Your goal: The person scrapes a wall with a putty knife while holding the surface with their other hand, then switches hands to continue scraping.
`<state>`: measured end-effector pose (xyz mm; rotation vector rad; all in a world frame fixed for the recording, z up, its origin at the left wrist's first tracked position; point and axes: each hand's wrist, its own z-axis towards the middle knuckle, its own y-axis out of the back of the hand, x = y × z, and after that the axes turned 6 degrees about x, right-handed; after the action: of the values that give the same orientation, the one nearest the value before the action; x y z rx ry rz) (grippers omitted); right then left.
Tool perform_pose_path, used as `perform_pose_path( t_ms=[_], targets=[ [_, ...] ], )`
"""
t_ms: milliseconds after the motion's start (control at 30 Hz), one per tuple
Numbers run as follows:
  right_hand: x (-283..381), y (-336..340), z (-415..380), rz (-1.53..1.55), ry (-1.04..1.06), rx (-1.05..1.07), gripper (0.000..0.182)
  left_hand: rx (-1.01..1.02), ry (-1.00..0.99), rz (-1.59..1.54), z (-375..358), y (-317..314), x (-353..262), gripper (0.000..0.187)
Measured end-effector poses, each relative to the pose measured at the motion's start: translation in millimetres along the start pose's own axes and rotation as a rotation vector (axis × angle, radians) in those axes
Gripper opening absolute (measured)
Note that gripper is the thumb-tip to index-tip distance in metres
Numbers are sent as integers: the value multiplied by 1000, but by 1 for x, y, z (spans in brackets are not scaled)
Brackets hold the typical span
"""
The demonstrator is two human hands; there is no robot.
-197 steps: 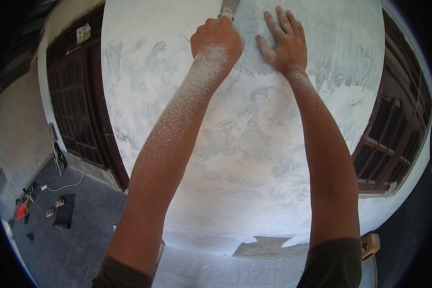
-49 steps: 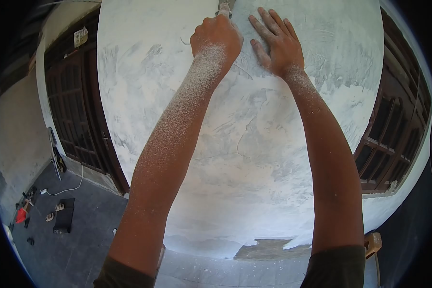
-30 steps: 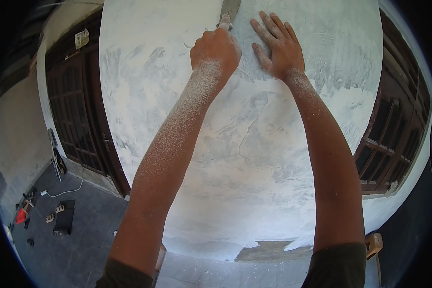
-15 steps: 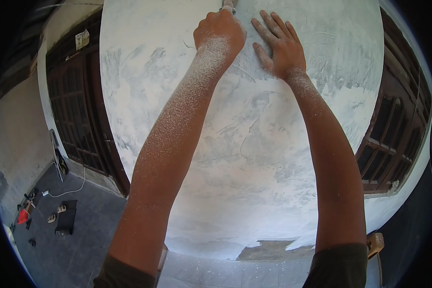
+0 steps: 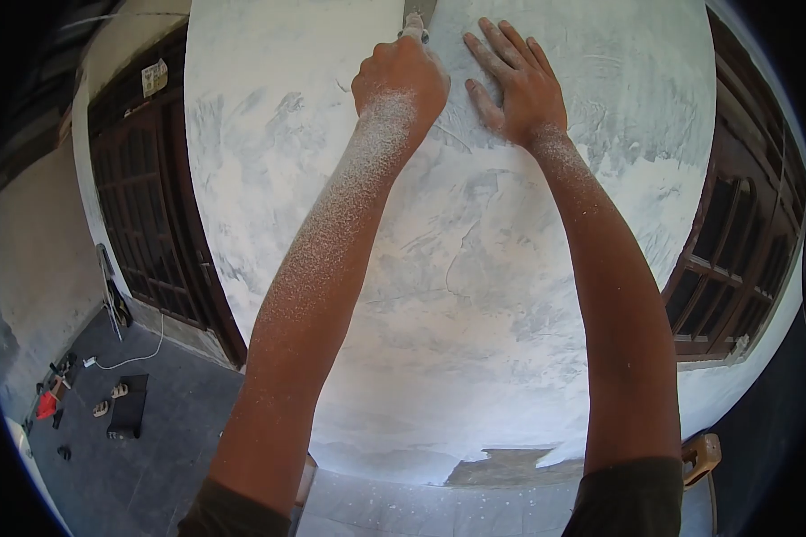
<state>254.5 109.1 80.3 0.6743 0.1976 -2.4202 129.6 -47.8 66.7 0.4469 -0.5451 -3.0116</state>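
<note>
My left hand (image 5: 401,85) is closed in a fist around a putty knife (image 5: 417,20), whose blade points up and is cut off by the top edge of the view. White dust coats that wrist and forearm. To its right, my right hand (image 5: 527,94) lies open with fingers spread against the wall (image 5: 493,313), its fingertips whitened. The wall is patchy white and grey, with ridges and thin crack-like lines in the coating. The knife's handle is mostly hidden in my fist.
A dark wooden door (image 5: 139,206) stands at the left and a wooden-framed window (image 5: 721,268) at the right. Sandals (image 5: 109,399), a black mat (image 5: 129,407) and a white cable (image 5: 134,362) lie on the floor. A wooden chair part (image 5: 706,458) shows lower right.
My left hand has moved slightly down and left with the putty knife, and more of the blade shows. My right hand stays flat on the wall, nearly unmoved.
</note>
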Motion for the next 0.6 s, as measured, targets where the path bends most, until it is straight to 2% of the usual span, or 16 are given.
perform_pose_path(
  t_ms=[67,133,233,300,467,567,600],
  targets=[
    [2,0,-4,8,7,-3,60,89,33,44,-28,-6,0,53],
    [1,0,-1,8,-3,11,61,49,21,29,-28,-13,5,51],
    [-1,-3,-2,-1,11,-15,62,-74,-45,15,15,4,-3,44],
    [-2,-6,-2,7,11,-18,62,-41,-30,23,13,4,-3,44],
    [-2,-9,-3,-35,13,-15,64,33,-20,64,-33,-17,13,52],
    [-2,-8,-2,-19,7,-20,64,-67,-71,65,-4,-7,13,52],
    [-1,-6,-2,-16,9,-17,65,-43,-66,44,10,1,10,51]
  ],
)
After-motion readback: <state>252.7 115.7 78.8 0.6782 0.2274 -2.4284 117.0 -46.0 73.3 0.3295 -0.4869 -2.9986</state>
